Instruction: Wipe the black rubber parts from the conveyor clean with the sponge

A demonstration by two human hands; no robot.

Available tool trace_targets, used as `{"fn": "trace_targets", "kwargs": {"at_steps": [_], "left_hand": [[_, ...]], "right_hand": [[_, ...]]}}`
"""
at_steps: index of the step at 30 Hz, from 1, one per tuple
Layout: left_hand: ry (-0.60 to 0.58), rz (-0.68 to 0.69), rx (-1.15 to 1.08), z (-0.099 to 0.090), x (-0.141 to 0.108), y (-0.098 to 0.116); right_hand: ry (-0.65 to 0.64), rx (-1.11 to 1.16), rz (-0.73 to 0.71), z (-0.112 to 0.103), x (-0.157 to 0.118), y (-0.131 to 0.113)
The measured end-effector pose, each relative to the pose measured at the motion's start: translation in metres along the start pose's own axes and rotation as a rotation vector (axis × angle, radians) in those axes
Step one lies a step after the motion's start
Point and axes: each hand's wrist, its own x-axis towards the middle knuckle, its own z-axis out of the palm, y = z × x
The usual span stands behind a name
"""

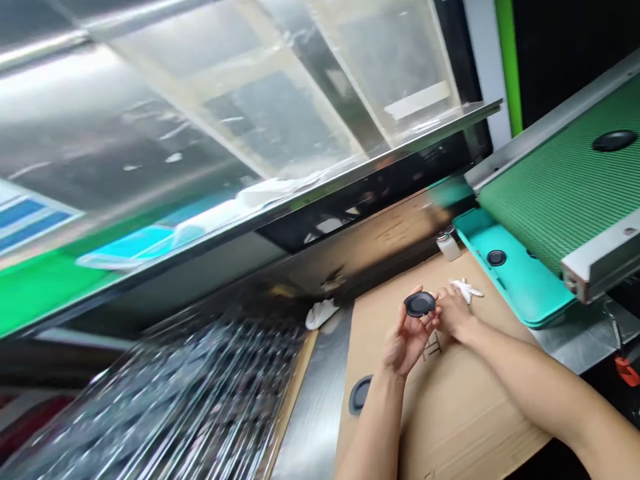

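Black rubber disc [419, 304] held up over cardboard sheet [450, 413]: our L hand [409, 339] cups it, R hand [454, 313] has fingertips on rim, pinch unclear. Light hold, so w/ a fumble we could drop it onto steel strip [315, 400] nearby.

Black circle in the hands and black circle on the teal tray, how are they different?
The black disc is held up in the left hand, while the other black disc lies on the teal tray. The black disc also looks bigger in the view than the other black disc. Both are round and black.
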Motion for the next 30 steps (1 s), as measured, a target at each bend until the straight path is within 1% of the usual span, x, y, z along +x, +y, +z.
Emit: {"fn": "trace_targets", "kwargs": {"at_steps": [2,4,7,9,10,11,13,15,17,20,21,22,24,26,28,30], "left_hand": [[0.073,-0.005,-0.131,-0.026,-0.004,-0.01],[0.099,0.008,-0.215,-0.042,-0.003,-0.016],[0.092,0.022,-0.307,-0.054,0.001,-0.018],[0.089,0.022,-0.398,-0.057,0.005,-0.018],[0.092,0.015,-0.445,-0.059,0.007,-0.018],[0.101,0.001,-0.483,-0.06,0.009,-0.018],[0.144,-0.031,-0.511,-0.064,0.012,-0.018],[0.202,-0.048,-0.491,-0.068,0.014,-0.017],[0.234,-0.039,-0.485,-0.07,0.013,-0.016],[0.207,-0.019,-0.52,-0.07,0.012,-0.012],[0.188,-0.026,-0.529,-0.07,0.011,-0.012],[0.17,-0.038,-0.537,-0.069,0.012,-0.011],[0.145,-0.076,-0.549,-0.067,0.013,-0.012],[0.136,-0.095,-0.551,-0.067,0.015,-0.013],[0.125,-0.082,-0.565,-0.066,0.016,-0.016],[0.116,-0.061,-0.585,-0.065,0.018,-0.018]], "right_hand": [[0.029,-0.075,0.001,0.006,0.003,0.0],[0.088,-0.118,0.019,0.006,0.009,0.001],[0.225,-0.083,0.041,0.0,0.015,0.0],[0.302,-0.042,-0.025,-0.006,0.017,-0.003],[0.311,-0.026,-0.087,-0.008,0.016,-0.006],[0.293,-0.014,-0.16,-0.01,0.016,-0.009],[0.204,-0.006,-0.294,-0.013,0.014,-0.013],[0.115,-0.02,-0.369,-0.015,0.012,-0.016],[0.106,-0.04,-0.376,-0.017,0.012,-0.019],[0.206,-0.059,-0.338,-0.022,0.011,-0.025],[0.22,-0.065,-0.34,-0.024,0.01,-0.027],[0.212,-0.074,-0.354,-0.025,0.01,-0.028],[0.146,-0.105,-0.391,-0.028,0.009,-0.029],[0.092,-0.135,-0.399,-0.028,0.009,-0.028],[0.097,-0.144,-0.375,-0.026,0.01,-0.027],[0.141,-0.129,-0.35,-0.02,0.008,-0.029]]}}
